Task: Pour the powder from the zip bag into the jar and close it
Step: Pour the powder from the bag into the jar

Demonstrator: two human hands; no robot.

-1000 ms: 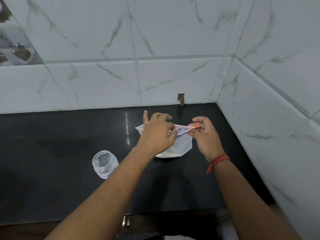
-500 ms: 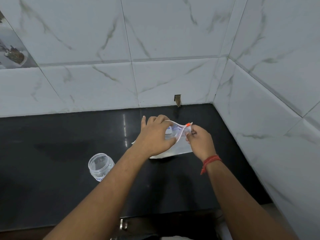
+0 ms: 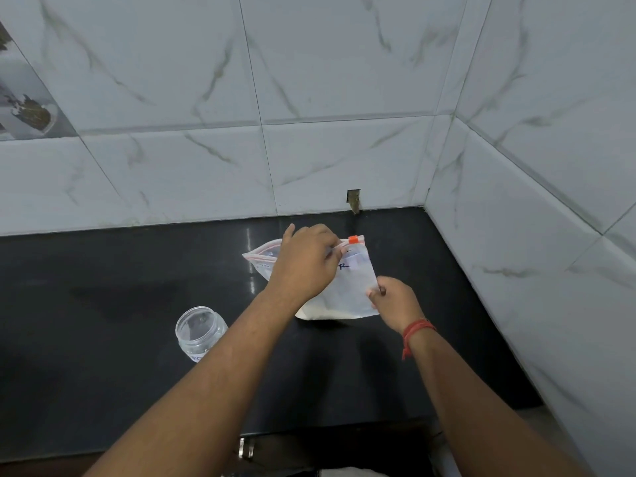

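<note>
A clear zip bag [image 3: 347, 290] with white powder in its bottom stands on the black counter [image 3: 120, 304], its orange slider at the top right corner. My left hand [image 3: 306, 263] pinches the bag's top edge near the slider. My right hand [image 3: 395, 301] grips the bag's right side edge, lower down. A clear plastic jar [image 3: 199, 330] stands open and without a lid to the left of my left forearm. No lid is in view.
White marble-pattern tiled walls [image 3: 533, 235] close off the back and right of the counter, forming a corner. The counter's front edge [image 3: 309, 432] runs just below my forearms. A small notch [image 3: 353, 200] sits in the back wall above the bag.
My right hand has slid from the bag's top by the orange slider down to its right side edge. The bag's mouth now stands parted, and the bag is more upright.
</note>
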